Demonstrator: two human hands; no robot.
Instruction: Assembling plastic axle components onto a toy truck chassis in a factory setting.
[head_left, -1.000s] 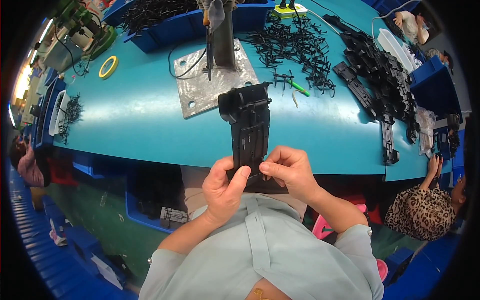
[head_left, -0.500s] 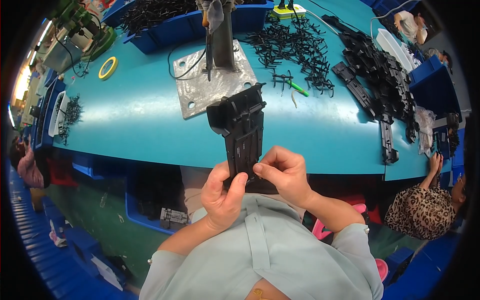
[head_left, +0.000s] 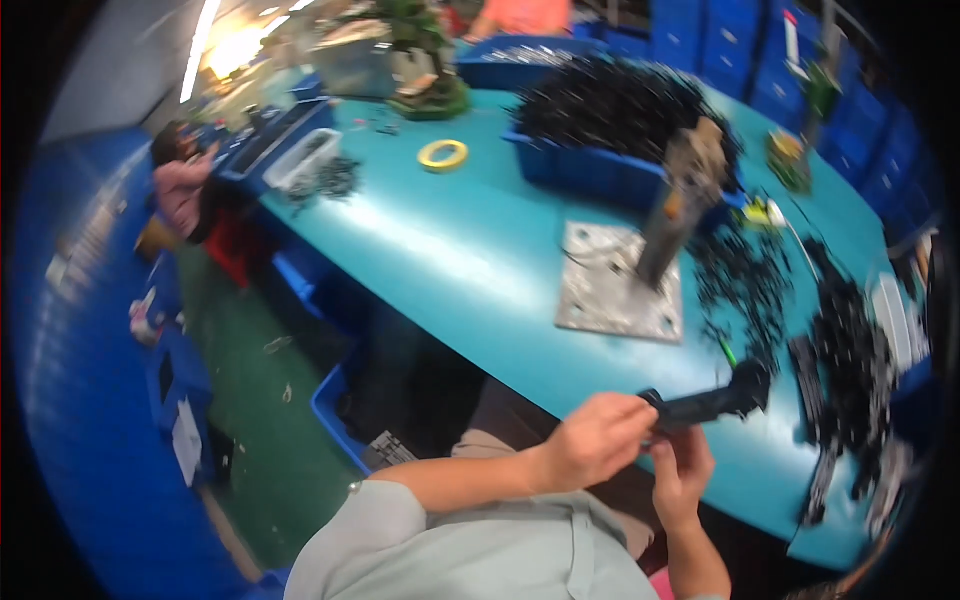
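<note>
A long black moulded plastic part [head_left: 712, 404] is held over the near edge of the turquoise table, its thicker, raised end pointing away to the right. My left hand [head_left: 600, 440] pinches its near end between thumb and fingers. Just below that end, my right hand [head_left: 684, 468] is closed against the part's underside, fingertips close to the left hand's. Motion blur hides the fine detail where the fingers meet it. Beyond the part a steel post [head_left: 660, 235] rises from a square metal base plate [head_left: 592, 300].
A blue bin [head_left: 560, 165] heaped with thin black pieces stands behind the post. Loose black pieces [head_left: 740, 280] and a pile of similar moulded parts [head_left: 850, 370] cover the right side. Yellow tape [head_left: 442, 155] lies at the back left; a person [head_left: 182, 185] sits far left.
The view has swung to the left. The black part has turned from upright before me to nearly level, pointing right, and both hands have shifted their hold at its near end.
</note>
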